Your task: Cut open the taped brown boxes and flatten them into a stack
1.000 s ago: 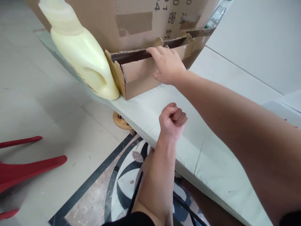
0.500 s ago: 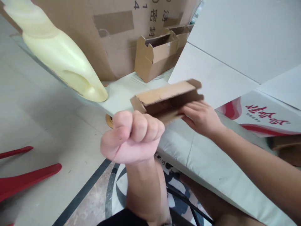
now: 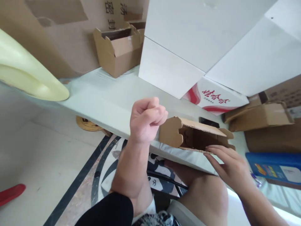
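My left hand [image 3: 146,119] is a closed fist raised above the table's near edge, and I cannot see anything in it. My right hand [image 3: 229,164] holds a small open brown cardboard box [image 3: 192,136] from below at the table's edge, fingers along its near side. The box lies tilted with its open side facing me and its flaps loose. Further back on the pale table [image 3: 103,97] stand more small brown boxes [image 3: 117,50] of the same kind.
A pale yellow plastic jug [image 3: 28,75] lies at the left. Behind it stands a big brown carton [image 3: 54,40]. White boxes [image 3: 199,40], one with red print, fill the right. A blue packet [image 3: 275,164] and brown cartons [image 3: 261,117] lie at far right. Patterned floor below.
My right hand took one small box from the row at the back and carried it toward me to the table's near edge. My left fist rose and stayed closed.
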Tool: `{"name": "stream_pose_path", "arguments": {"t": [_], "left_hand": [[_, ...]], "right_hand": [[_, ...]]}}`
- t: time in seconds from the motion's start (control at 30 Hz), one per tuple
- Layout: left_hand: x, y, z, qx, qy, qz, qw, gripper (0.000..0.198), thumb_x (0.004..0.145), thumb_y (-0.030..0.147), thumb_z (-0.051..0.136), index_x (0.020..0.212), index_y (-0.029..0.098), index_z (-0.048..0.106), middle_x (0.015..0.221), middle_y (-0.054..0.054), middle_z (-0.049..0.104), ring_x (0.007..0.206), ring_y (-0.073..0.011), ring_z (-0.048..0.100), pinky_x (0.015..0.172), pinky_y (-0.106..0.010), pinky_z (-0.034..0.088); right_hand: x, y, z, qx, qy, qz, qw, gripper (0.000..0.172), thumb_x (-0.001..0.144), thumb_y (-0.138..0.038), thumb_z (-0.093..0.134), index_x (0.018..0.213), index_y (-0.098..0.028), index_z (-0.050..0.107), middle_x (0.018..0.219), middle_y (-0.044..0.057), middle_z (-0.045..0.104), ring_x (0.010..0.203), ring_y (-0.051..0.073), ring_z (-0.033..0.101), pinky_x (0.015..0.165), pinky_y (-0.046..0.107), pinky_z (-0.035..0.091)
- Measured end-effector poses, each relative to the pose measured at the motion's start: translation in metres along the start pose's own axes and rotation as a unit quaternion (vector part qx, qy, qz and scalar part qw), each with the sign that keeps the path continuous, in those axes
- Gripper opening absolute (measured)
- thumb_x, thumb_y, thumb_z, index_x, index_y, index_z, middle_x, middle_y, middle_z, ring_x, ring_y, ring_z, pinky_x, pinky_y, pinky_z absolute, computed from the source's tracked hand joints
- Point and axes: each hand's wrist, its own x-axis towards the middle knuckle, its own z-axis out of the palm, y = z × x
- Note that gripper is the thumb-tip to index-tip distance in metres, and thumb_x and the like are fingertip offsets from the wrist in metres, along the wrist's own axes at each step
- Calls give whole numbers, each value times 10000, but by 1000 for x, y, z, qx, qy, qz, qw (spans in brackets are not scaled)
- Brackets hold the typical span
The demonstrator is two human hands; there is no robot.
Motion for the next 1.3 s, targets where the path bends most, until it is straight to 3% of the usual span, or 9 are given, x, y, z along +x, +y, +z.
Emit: {"name": "stream_pose_path", "arguments": {"t": [0.13,0.23,0.33,0.47,0.53,0.77,0.97,1.17,1.3], "left_hand": [[-7,-23,17,162,-109,-38,980,337,828,185,651,547,194,464,534,41,375,501,-84,315,520,-241,269],[-16,-40,33,320,-226,-51,919,195,849,192,638,655,204,633,707,-19,609,703,-155,539,718,-287,429],[-29,-56,45,434,-273,-57,857,175,866,235,647,697,219,691,842,-47,692,855,-205,611,856,-333,455],[-45,-72,48,470,-223,-60,852,76,829,210,667,886,221,717,1040,-53,679,940,-187,646,921,-322,481],[-51,-78,49,473,-181,-77,859,250,774,177,700,1017,234,703,1131,-48,666,966,-172,648,906,-299,488],[-57,-97,57,413,-93,-163,891,231,744,155,721,966,220,718,947,-29,696,885,-146,627,742,-219,478],[-61,-108,62,398,-110,-153,898,276,737,220,788,1000,237,707,1133,-54,707,980,-170,638,792,-241,493],[-61,-112,67,388,-98,-154,903,254,753,278,816,952,227,667,1118,-49,689,938,-161,639,839,-271,497],[-61,-107,64,418,-121,-134,890,276,718,287,840,936,237,677,1120,-50,695,1057,-201,634,799,-257,494]], "right_hand": [[-28,-7,-18,-17,-12,58,998,101,976,-296,629,956,-222,694,1084,87,811,793,233,784,635,348,582],[-51,-9,-23,-32,-12,77,996,183,995,-329,590,920,-218,714,1191,112,794,761,237,785,629,356,591],[-69,-11,-24,-51,-10,109,993,254,1000,-356,557,886,-220,738,1281,137,758,724,246,776,585,360,568],[-78,-8,-28,-60,-75,180,979,223,943,-396,616,859,-237,748,1366,139,701,699,236,745,517,337,493],[-78,-5,-31,-24,-123,207,970,221,917,-416,641,843,-238,750,1405,155,664,725,231,731,533,333,485],[-78,8,-32,41,-147,267,951,289,854,-528,690,809,-263,795,1552,146,554,701,221,673,519,347,420],[-96,17,-31,60,-103,230,966,342,868,-554,673,778,-237,768,1568,153,537,673,208,673,523,361,441],[-102,16,-32,64,-124,237,961,326,880,-515,672,767,-213,720,1634,176,452,683,222,679,532,376,438],[-104,20,-29,82,-117,219,965,348,872,-547,675,769,-217,715,1638,148,450,749,249,706,550,401,476]]}}
